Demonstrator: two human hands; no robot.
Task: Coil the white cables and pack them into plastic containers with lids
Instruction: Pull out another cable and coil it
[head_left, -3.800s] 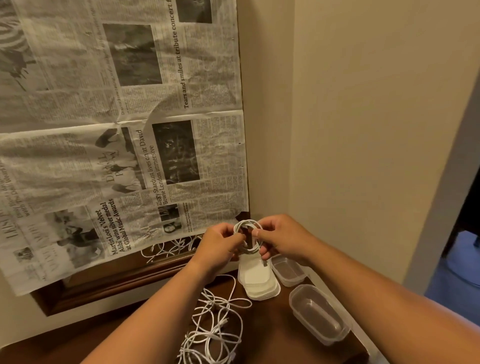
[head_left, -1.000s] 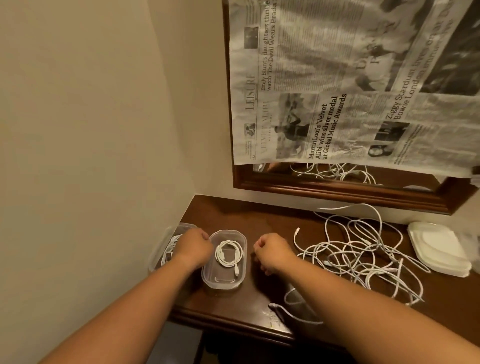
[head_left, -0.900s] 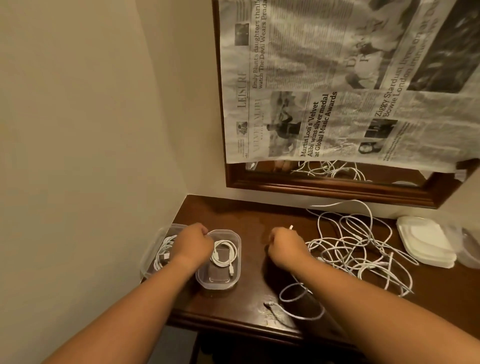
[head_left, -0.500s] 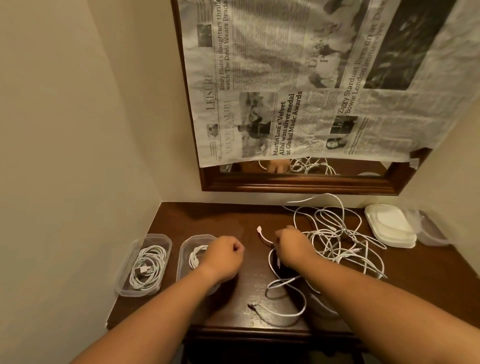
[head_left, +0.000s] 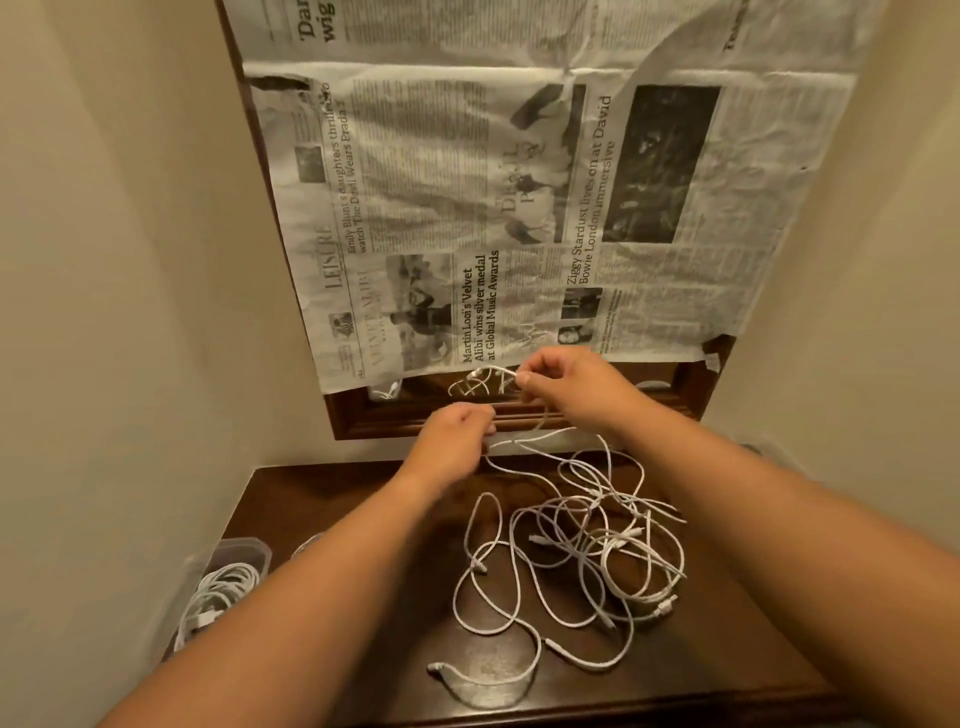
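Note:
A tangle of white cables (head_left: 587, 551) lies on the dark wooden table (head_left: 727, 660). My right hand (head_left: 566, 382) is raised above the table's back edge and pinches one white cable (head_left: 545, 441) near its end. My left hand (head_left: 457, 431) sits lower and to the left, pinching the same cable further along. The cable trails from both hands down into the tangle. At the left edge a clear plastic container (head_left: 236, 553) holds a coiled white cable (head_left: 218, 597). A second container is mostly hidden behind my left forearm.
A wood-framed mirror (head_left: 519, 415) hangs on the back wall, mostly covered by newspaper (head_left: 519, 208). Walls close the table in on the left and right. One loose cable end (head_left: 441, 667) lies near the table's front edge.
Both hands have risen from the table and taken hold of one cable out of the tangle. My left hand left the container. The view has swung right, so the lids are out of sight.

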